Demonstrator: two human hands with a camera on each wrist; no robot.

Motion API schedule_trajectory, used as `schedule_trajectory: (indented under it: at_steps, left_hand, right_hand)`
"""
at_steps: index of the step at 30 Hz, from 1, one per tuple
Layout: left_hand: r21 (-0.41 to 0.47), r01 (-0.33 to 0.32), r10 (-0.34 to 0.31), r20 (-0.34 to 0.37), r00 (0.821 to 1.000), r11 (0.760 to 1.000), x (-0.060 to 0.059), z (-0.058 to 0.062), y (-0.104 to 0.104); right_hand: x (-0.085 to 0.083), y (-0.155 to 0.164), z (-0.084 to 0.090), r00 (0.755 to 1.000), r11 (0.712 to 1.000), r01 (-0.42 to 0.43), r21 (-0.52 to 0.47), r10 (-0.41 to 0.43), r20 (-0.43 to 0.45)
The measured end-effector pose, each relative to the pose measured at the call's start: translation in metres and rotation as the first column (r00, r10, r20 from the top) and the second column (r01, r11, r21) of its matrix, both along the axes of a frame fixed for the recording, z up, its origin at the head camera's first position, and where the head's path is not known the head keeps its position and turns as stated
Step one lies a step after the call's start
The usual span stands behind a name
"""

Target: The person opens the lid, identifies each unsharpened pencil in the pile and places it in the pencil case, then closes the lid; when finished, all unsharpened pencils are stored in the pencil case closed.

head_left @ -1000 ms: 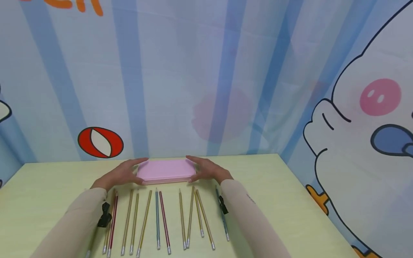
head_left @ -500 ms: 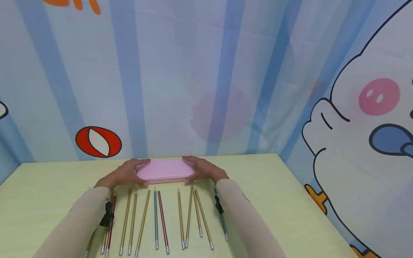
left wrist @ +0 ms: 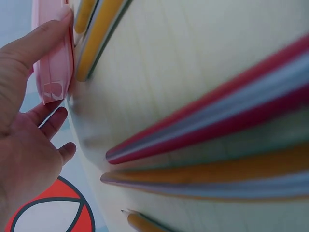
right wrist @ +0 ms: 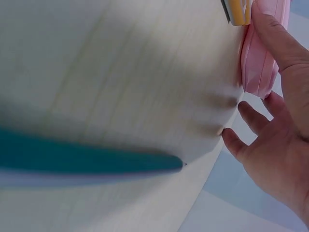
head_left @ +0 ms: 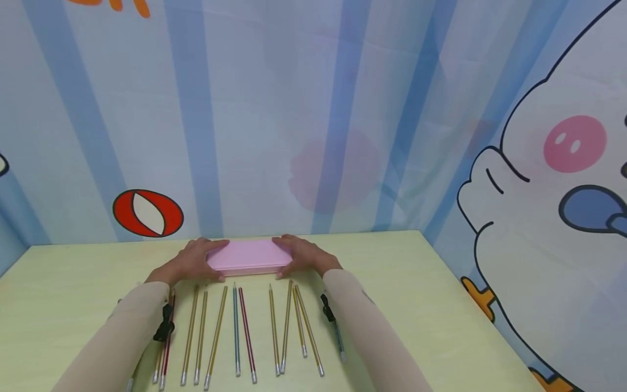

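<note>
A flat pink pencil case (head_left: 250,256) lies shut at the far side of the table. My left hand (head_left: 193,261) grips its left end and my right hand (head_left: 303,256) grips its right end, thumbs on the near edge and fingers over the far edge. In the left wrist view the thumb (left wrist: 41,38) presses the pink case (left wrist: 54,72). The right wrist view shows the right hand (right wrist: 280,121) with its thumb on the case (right wrist: 260,63). Several pencils (head_left: 237,326) lie in a row between my forearms.
The pale green table (head_left: 416,305) meets a cartoon-printed curtain wall (head_left: 313,136) just behind the case. A teal pencil (right wrist: 87,162) lies under my right wrist, and red and gold pencils (left wrist: 217,125) lie under my left wrist.
Both hands have closed in a little on the ends of the pink case, fingers reaching further over its top. The case and pencils stay put.
</note>
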State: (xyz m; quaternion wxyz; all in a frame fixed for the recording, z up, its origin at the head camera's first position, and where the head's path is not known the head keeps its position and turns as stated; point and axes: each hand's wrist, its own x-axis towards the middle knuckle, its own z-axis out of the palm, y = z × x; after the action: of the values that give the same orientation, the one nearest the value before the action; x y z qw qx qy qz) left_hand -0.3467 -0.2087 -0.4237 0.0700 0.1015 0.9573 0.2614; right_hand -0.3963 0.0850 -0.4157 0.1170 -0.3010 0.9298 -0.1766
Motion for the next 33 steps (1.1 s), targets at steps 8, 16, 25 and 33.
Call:
schedule_trajectory:
  at_steps: [8,16,25,33]
  left_hand:
    - [-0.034,-0.019,0.018,-0.021,1.0,0.999,-0.0016,-0.0034,-0.0004]
    - [-0.055,-0.003,0.002,-0.016,1.0,0.998,-0.0016,0.0016,0.001]
    - [-0.049,-0.003,0.003,0.004,1.0,0.999,-0.0004,0.0015,0.0004]
    - [-0.058,-0.007,0.01,0.045,0.999,0.998,-0.0016,0.0045,0.0022]
  right_hand:
    - [0.0022,-0.0067,0.0015,0.999,0.998,0.033,0.061,-0.031,-0.025]
    - [0.0009,-0.0081,-0.0005,0.997,0.995,0.058,0.077,-0.055,-0.045]
    - [-0.0016,-0.0093,-0.002,0.997,0.995,0.045,0.087,-0.04,-0.061]
    - [-0.0018,-0.0108,0.0015,0.993,0.991,0.026,0.131,-0.011,-0.115]
